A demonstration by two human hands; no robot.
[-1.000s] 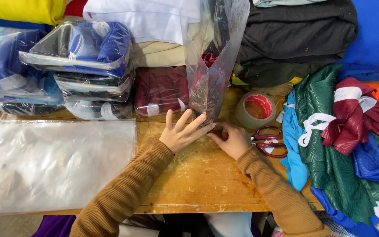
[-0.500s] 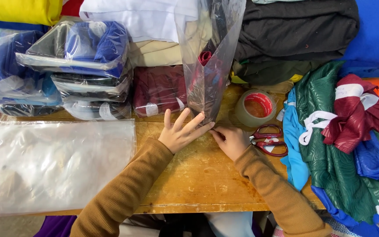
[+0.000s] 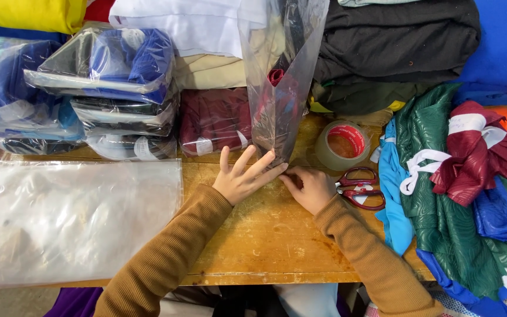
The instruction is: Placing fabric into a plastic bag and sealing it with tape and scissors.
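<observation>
Left hand [image 3: 243, 179] flat, right hand [image 3: 312, 189] curled, at bag [image 3: 280, 82] base

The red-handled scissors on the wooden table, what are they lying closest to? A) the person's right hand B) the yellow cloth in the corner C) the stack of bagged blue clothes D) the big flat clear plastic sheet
A: the red-handled scissors lie on the wooden table just beside the person's right hand, below the roll of clear packing tape, far from the other options.
</observation>
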